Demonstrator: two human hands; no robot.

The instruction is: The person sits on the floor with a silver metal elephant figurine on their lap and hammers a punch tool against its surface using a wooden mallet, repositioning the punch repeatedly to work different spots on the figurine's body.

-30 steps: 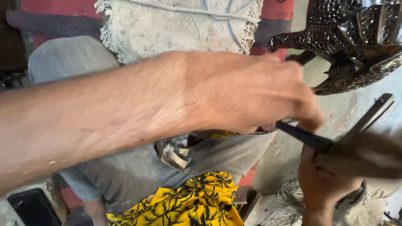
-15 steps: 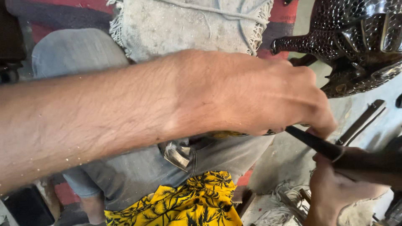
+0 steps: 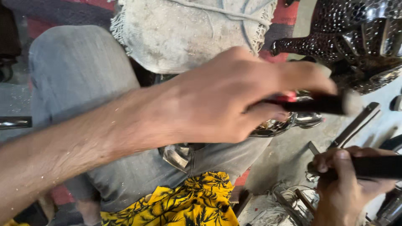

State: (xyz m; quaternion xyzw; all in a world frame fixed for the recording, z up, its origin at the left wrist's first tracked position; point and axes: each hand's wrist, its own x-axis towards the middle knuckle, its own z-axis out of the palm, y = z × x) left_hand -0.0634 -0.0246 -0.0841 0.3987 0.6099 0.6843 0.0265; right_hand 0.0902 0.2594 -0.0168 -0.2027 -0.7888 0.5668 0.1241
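- A left hand [image 3: 222, 98] reaches across the middle of the frame from the lower left, its fingers curled tight around a dark, red-banded tool [image 3: 314, 104] that points right; the tool's far end is blurred
- Just under that hand, a shiny silver metal piece [image 3: 289, 122] lies across the lap, touching or nearly touching the knuckles; a second bright part of it [image 3: 178, 155] shows below the wrist
- At the lower right, a right hand [image 3: 341, 180] is closed in a fist on a dark handle [image 3: 377, 166] that runs off the right edge of the frame
- Between the two hands lies a strip of bare grey floor [image 3: 289, 157], the only open room on that side; a flat metal bar [image 3: 356, 124] slants across its upper part, and loose wire and scraps [image 3: 280, 205] crowd its lower edge
- Grey trousers [image 3: 79, 71] fill the left half, with yellow leaf-print cloth [image 3: 188, 203] against the bottom edge
- Farther off, a pale fringed cloth [image 3: 188, 29] lies along the top edge, its fringe just beside a dark, studded metal figure [image 3: 356, 29] that packs the upper right corner, near the tool's tip
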